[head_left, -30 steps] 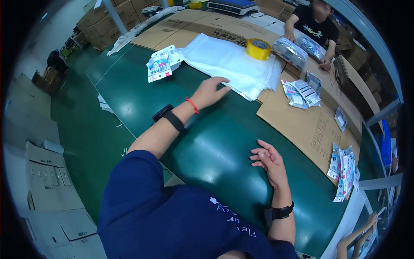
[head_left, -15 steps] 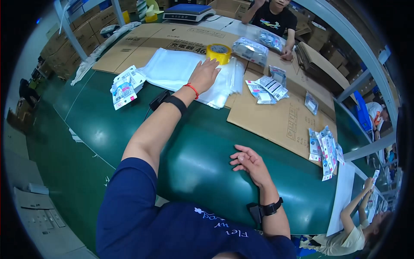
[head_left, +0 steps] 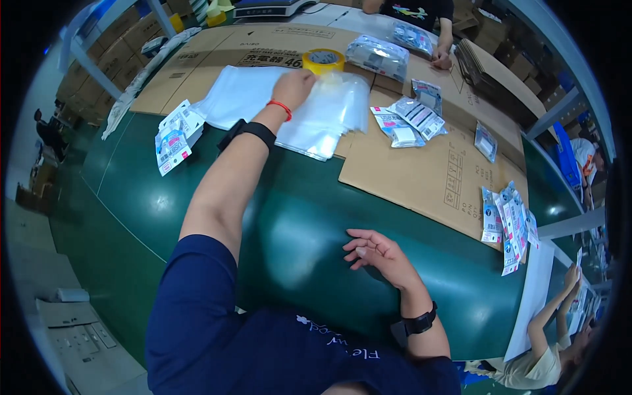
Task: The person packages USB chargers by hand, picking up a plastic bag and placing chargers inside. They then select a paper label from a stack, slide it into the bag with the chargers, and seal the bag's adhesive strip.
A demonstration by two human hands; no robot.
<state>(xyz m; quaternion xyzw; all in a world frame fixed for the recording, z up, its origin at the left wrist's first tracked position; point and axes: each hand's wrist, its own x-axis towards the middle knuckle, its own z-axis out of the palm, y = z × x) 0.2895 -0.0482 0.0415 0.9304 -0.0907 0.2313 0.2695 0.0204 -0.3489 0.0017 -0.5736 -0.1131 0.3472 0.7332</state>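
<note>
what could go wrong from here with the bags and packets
Two possible risks:
The left hand is at the stacked plastic bags, close to the yellow tape roll; a careless pull might skew the stack or bump the roll.
The loosely piled packets near the right edge of the table could slide off if knocked.

The left arm (head_left: 220,184) reaches far forward, nearly straight, the left hand (head_left: 293,89) back up, its fingers curled and their tips blurred. The right forearm (head_left: 416,299) slants inward, the right hand (head_left: 382,255) relaxed, its fingers half bent.
</note>
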